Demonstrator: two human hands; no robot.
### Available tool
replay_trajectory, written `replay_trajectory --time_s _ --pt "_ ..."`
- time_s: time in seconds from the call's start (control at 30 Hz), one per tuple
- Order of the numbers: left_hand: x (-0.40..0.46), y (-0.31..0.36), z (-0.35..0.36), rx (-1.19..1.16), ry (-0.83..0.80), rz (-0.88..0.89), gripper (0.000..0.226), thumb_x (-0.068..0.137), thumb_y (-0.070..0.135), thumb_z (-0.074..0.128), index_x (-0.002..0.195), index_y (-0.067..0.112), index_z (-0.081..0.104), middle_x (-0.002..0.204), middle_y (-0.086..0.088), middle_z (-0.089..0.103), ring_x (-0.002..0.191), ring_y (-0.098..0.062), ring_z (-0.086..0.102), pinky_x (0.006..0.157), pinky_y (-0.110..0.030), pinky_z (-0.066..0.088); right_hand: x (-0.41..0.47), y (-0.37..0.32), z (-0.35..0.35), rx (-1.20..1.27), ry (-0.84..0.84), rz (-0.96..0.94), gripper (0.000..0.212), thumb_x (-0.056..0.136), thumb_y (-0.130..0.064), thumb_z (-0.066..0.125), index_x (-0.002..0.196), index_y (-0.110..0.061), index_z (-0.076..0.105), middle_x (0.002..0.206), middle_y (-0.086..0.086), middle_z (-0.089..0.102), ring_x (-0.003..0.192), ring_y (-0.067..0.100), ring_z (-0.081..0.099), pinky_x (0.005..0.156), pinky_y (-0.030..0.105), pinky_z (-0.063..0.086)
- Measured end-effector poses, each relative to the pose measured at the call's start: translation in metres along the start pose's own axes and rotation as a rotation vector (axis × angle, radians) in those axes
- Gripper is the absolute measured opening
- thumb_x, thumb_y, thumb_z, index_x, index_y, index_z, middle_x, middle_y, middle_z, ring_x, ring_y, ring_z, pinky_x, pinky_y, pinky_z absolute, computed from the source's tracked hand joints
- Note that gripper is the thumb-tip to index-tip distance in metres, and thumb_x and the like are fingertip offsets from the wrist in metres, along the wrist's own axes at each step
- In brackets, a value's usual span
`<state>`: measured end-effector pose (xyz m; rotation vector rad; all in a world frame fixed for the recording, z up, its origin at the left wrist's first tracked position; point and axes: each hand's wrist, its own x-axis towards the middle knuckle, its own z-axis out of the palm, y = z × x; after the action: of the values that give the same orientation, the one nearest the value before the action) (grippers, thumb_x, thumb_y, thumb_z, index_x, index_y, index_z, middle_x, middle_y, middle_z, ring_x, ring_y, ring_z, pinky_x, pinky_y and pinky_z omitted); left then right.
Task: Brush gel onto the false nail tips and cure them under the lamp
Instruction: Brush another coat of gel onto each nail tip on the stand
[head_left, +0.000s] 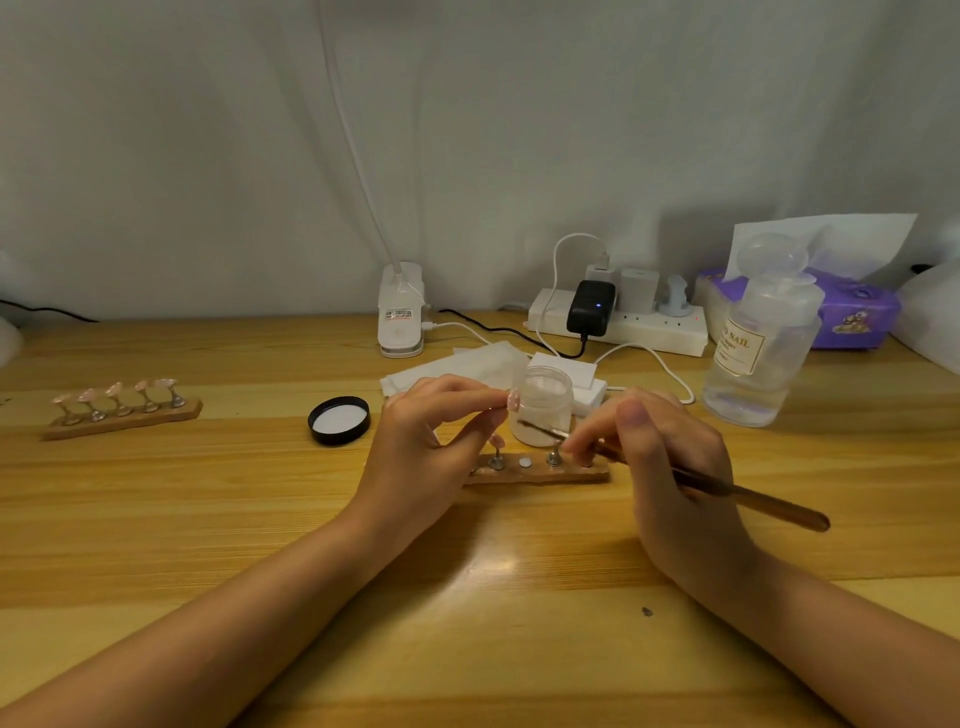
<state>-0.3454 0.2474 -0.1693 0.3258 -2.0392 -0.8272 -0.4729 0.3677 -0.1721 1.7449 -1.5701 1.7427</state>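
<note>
One false nail tip (513, 400) was pinched in the left hand (421, 452) above the near holder (540, 472); the brush (691, 480) was gripped in the right hand (675, 467). A full far holder (122, 410) looked finished (curing uncertain); the clip lamp (400, 317) waited behind on the counter (467, 597).
</note>
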Motion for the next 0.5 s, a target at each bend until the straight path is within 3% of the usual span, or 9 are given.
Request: replay_trajectory --time_s 0.17,0.27,0.4,0.5 --pt "0.0021 0.0002 0.0004 0.019 0.004 0.004 0.026 0.080 0.002 0.066 0.100 0.019 0.068 0.087 0.006 0.067 0.086 -0.014 0.060 0.075 -0.036 0.048 0.0048 -0.0007 0.0037 -0.050 -0.055 0.035 0.028 0.093 -0.031 0.035 0.084 -0.022 0.060 0.079 -0.013 0.060 0.079 0.004 0.058 0.071 0.039 0.048" --pt "0.0019 -0.0003 0.0012 0.024 0.011 0.002 0.025 0.080 0.002 0.066 0.098 0.019 0.068 0.086 0.006 0.066 0.085 -0.015 0.061 0.074 -0.038 0.048 0.0038 0.0012 0.0050 -0.086 -0.089 -0.001 0.036 0.094 -0.031 0.035 0.078 -0.017 0.063 0.075 -0.009 0.060 0.075 0.004 0.057 0.071 0.035 0.045" --pt "0.0012 0.0004 0.0018 -0.013 0.009 -0.008 0.023 0.080 0.004 0.066 0.099 0.017 0.070 0.086 0.005 0.066 0.079 -0.021 0.062 0.072 -0.047 0.050 0.0004 -0.0005 0.0011 -0.026 -0.017 -0.003 0.036 0.094 -0.025 0.032 0.069 -0.026 0.058 0.062 -0.003 0.060 0.067 0.004 0.055 0.069 0.035 0.042" --pt "0.0016 0.0005 0.0015 -0.017 0.013 -0.012 0.022 0.080 0.004 0.067 0.097 0.017 0.070 0.086 0.004 0.066 0.079 -0.021 0.062 0.072 -0.049 0.050 0.0021 -0.0008 0.0015 0.002 -0.003 0.038 0.034 0.093 -0.027 0.032 0.073 -0.024 0.058 0.068 -0.007 0.061 0.071 0.006 0.057 0.069 0.039 0.046"
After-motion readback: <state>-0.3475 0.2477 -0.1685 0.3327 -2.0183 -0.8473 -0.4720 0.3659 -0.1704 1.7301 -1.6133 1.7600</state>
